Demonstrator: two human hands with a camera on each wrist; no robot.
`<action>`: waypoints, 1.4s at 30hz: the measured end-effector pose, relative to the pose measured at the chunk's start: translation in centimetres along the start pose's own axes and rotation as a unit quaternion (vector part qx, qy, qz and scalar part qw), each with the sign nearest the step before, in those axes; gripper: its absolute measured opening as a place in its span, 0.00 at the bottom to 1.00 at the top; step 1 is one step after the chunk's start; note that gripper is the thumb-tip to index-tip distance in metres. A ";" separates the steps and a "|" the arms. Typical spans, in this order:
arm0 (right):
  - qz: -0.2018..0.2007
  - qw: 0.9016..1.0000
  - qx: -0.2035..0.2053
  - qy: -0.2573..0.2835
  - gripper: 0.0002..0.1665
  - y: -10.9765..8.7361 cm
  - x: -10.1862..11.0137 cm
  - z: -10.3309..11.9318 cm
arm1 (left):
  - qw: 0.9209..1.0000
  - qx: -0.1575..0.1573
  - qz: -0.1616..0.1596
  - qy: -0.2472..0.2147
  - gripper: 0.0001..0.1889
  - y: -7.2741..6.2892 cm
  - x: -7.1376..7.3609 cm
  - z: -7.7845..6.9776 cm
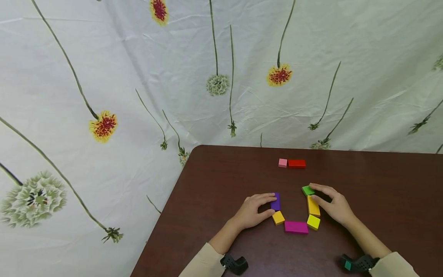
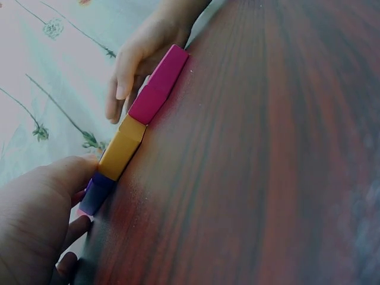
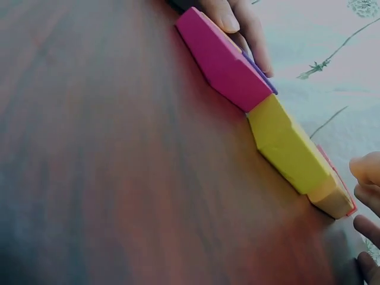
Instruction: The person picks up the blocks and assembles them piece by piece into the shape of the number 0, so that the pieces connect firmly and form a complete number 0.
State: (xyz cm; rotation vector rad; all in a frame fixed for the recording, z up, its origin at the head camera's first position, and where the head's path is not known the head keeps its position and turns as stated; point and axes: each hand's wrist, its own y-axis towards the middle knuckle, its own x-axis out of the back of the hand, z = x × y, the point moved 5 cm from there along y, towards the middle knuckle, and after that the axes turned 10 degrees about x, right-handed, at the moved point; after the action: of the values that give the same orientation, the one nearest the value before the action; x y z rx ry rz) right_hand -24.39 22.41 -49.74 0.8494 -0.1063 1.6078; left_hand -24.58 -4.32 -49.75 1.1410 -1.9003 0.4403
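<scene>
My left hand point(image 1: 252, 211) reaches in from the left, fingertips touching the far part of a purple block point(image 1: 276, 204). Its thumb lies at the seam between that block and a small orange block point(image 1: 278, 217). On the other side, my right hand point(image 1: 335, 204) has its index finger at a green block point(image 1: 307, 190). The right thumb meets a longer yellow-orange block point(image 1: 313, 207). A small yellow block point(image 1: 313, 222) and a magenta block point(image 1: 296, 227) continue the row along the near side. In the left wrist view, the left thumb point(image 2: 74, 172) is beside the orange block point(image 2: 122, 151).
A pink block point(image 1: 282, 163) and a red block point(image 1: 297, 164) lie side by side towards the back of the dark wooden table point(image 1: 228, 169). Behind it hangs a flower-patterned cloth point(image 1: 194, 57). Each wrist wears a black camera mount point(image 1: 235, 264).
</scene>
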 end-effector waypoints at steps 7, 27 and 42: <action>-0.024 0.998 0.060 -0.022 0.18 -0.4 -0.4 0.2 | 1.000 -0.004 0.001 -0.004 0.23 0.0 -0.1 -0.1; -0.029 0.995 0.078 -0.050 0.16 -0.3 -0.5 0.7 | 1.000 -0.007 -0.004 -0.009 0.23 0.1 -0.1 0.1; -0.033 0.994 0.084 -0.058 0.16 -0.3 -0.6 0.8 | 0.999 0.001 -0.004 -0.041 0.24 0.1 0.1 0.2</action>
State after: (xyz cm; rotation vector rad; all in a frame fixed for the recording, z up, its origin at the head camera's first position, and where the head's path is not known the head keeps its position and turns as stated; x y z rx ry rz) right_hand -23.76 21.60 -49.64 1.0649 -0.0253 1.5212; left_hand -24.74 -4.42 -49.80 1.1851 -1.9659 0.3963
